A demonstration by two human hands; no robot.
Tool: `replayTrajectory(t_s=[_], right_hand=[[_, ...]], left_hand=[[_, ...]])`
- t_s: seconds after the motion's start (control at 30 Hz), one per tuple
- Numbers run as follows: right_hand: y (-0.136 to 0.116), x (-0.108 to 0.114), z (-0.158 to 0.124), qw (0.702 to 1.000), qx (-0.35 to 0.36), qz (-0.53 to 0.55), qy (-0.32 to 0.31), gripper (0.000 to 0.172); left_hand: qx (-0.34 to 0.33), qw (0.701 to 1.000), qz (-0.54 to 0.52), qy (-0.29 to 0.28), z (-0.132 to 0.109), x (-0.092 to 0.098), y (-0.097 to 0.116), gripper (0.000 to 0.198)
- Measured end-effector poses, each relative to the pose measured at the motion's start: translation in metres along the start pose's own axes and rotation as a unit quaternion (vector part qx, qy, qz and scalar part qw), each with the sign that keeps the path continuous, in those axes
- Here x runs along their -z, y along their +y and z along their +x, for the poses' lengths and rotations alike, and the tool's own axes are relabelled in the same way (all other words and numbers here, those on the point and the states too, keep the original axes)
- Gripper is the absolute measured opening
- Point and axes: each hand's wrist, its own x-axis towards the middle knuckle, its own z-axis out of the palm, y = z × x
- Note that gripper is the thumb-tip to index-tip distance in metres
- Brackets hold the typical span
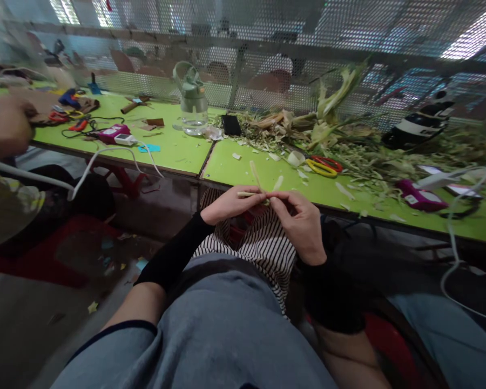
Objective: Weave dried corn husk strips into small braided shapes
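My left hand (230, 204) and my right hand (303, 224) meet above my lap, just in front of the green table's edge (267, 186). Both are closed in a pinch on a thin pale corn husk strip (251, 193) that lies between the fingertips. One end of the strip sticks out to the left of my left fingers, and another pale piece rises upward from the pinch. A striped cloth (263, 246) lies on my lap under the hands. Black sleeves cover both forearms.
A heap of corn husks (332, 129) and scraps covers the table behind. Nearby lie red-and-yellow scissors (324, 165), a purple glue gun (419, 197) with a white cable, a clear water jug (193, 102) and a black phone (230, 125). Another person's arm (4, 129) is at far left.
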Motion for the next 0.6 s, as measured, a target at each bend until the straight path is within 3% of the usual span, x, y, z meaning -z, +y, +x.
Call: replayTrajectory(t_s=[0.2,0.3,0.5,0.6], right_hand=[[0.006,-0.003,0.016,0.991,0.083,-0.108,0.021,0.031],[0.004,-0.002,0.016,0.991,0.104,-0.086,0.027,0.028],[-0.002,0.004,0.004,0.998,-0.008,0.064,-0.026,0.030],[-0.003,0.010,0.004,0.996,-0.002,0.062,-0.062,0.026]], left_hand=[[0.038,0.999,0.016,-0.034,0.006,-0.012,-0.005,0.013],[0.062,0.998,-0.011,-0.024,0.007,-0.014,-0.006,0.013],[0.116,0.984,-0.131,-0.019,0.000,-0.009,0.003,0.012],[0.140,0.977,-0.159,-0.026,-0.003,-0.008,0.010,0.008]])
